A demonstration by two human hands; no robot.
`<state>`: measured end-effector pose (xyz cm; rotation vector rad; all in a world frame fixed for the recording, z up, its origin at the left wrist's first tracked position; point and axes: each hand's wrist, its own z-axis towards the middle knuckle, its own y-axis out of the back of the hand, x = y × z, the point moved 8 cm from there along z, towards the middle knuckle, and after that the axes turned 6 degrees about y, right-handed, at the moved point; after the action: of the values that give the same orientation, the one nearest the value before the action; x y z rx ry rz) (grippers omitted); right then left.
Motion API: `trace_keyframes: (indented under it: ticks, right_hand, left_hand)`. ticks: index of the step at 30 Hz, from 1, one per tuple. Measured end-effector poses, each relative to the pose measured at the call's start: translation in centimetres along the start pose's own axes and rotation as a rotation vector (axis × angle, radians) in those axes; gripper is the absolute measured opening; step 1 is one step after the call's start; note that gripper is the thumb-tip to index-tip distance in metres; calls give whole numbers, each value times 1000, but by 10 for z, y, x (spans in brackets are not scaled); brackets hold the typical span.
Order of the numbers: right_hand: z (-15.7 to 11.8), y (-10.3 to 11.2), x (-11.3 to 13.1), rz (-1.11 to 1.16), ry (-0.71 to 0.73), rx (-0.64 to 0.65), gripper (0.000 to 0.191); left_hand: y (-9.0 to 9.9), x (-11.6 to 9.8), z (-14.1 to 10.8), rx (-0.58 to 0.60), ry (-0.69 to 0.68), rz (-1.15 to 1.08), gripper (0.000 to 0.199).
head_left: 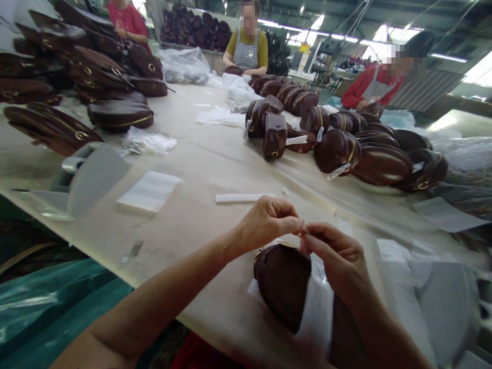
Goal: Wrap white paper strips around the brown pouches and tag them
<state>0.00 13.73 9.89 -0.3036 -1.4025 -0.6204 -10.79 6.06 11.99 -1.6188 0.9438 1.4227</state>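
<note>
Forearms [180, 282] flank bag [284, 282] near table edge [77, 240]

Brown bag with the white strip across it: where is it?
In the head view, the brown bag is low and right of centre, on the table, below the left hand and right hand.

head view | text, labels, brands, numbers, signs | none readable
</note>
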Motion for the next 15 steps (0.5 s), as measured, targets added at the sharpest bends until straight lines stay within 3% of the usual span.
trace_keyframes:
  ticks: [8,15]
  right_hand:
    - [2,-11,-12,-77,-9,67,15]
    - [6,-21,-19,-129,-78,29,20]
  left_hand:
    - [12,22,-7,-23,77,17,15]
    - [14,32,-12,20,75,15,15]
